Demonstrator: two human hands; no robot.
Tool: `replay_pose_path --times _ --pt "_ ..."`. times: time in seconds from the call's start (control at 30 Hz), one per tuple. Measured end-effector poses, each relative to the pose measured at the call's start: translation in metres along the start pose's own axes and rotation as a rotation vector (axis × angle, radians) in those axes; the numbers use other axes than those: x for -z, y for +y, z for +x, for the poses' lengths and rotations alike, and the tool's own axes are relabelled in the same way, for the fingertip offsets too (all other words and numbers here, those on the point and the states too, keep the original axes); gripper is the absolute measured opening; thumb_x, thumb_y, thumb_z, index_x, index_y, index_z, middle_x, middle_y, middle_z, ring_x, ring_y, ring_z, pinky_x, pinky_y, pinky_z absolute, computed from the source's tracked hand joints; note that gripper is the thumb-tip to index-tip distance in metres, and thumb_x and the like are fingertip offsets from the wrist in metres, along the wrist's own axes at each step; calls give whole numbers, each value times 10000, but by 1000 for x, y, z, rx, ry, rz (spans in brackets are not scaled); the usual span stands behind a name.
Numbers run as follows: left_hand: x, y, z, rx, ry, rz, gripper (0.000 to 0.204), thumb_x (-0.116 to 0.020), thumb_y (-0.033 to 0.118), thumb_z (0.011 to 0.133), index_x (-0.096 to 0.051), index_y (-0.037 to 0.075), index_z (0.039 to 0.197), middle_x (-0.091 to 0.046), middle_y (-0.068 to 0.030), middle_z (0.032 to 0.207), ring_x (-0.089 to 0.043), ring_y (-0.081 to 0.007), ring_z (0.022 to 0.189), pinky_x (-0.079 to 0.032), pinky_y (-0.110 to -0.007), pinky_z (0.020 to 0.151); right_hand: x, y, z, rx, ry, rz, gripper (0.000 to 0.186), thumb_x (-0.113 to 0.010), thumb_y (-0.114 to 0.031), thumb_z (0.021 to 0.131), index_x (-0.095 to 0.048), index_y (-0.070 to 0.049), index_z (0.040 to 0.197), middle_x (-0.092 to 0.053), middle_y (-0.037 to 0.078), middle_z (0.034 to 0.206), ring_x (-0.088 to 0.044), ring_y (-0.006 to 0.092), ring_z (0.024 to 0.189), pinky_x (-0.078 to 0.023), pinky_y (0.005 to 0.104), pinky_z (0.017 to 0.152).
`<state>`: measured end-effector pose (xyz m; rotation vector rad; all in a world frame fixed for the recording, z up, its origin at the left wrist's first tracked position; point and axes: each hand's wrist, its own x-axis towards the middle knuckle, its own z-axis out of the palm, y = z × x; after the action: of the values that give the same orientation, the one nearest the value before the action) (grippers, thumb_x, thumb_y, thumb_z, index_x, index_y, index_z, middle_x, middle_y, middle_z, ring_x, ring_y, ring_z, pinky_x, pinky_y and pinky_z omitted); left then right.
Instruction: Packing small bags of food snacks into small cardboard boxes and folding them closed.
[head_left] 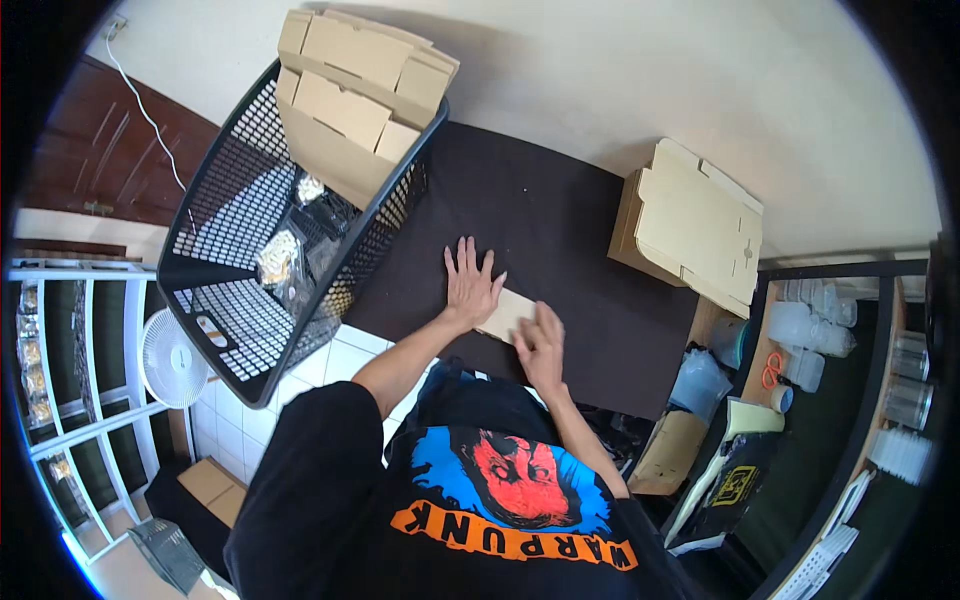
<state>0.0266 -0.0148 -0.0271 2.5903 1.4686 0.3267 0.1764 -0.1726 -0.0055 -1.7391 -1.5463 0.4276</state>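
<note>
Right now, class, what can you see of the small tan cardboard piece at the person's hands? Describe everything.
The small tan oblong piece looks like plain, flat-topped cardboard. It lies slantwise on the dark brown tabletop, near the person's side. The spread left hand covers its left end; the blurred right hand overlaps its right end. Whether it is folded cannot be told.

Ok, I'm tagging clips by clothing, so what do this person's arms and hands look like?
The left hand and right hand are bare, without gloves; I can make out no watch. The forearms are uncovered too. Loose black sleeves belong to a black T-shirt with a blue, red and orange print.
</note>
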Motion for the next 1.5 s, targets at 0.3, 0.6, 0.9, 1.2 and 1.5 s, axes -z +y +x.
replay_pose_path --times 0.3,0.6,0.9,1.2,1.5 --pt "46 -4 -67 391 -145 -320 605 -826 268 842 -619 -84 1288 -639 -291 1179 -623 -444 1116 -494 -509 955 -8 -1 -10 -575 181 106 543 -915 -212 772 -638 54 1156 -750 161 917 -714 226 742 -576 343 672" --pt "26 -30 -86 427 -40 -725 655 -955 167 651 -718 -68 1214 -714 -210 921 -714 -340 904 -567 -422 829 -9 10 -17 -544 127 27 647 -963 -302 691 -694 59 1156 -697 179 891 -676 310 807 -550 430 751" --pt "28 -24 -83 455 -20 -951 559 -880 102 816 -666 -100 1291 -719 -175 976 -745 -258 880 -628 -365 786 -1 25 -13 -725 -8 254 593 -941 -289 774 -682 49 1186 -727 185 1073 -741 231 918 -598 364 743" --pt "36 12 -67 718 22 -1617 680 -757 48 952 -412 -86 1523 -715 -179 1183 -739 -216 945 -680 -362 790 8 -16 -9 -792 282 919 570 -658 -61 1017 -371 -14 1507 -596 214 1258 -712 291 993 -697 427 741" --pt "29 27 -69 644 49 -1642 756 -790 -12 903 -381 -103 1533 -688 -199 1254 -719 -224 1034 -664 -355 841 -4 -22 1 -979 463 1386 658 -644 1 1005 -312 -177 1544 -543 215 1358 -688 400 1110 -661 566 871"
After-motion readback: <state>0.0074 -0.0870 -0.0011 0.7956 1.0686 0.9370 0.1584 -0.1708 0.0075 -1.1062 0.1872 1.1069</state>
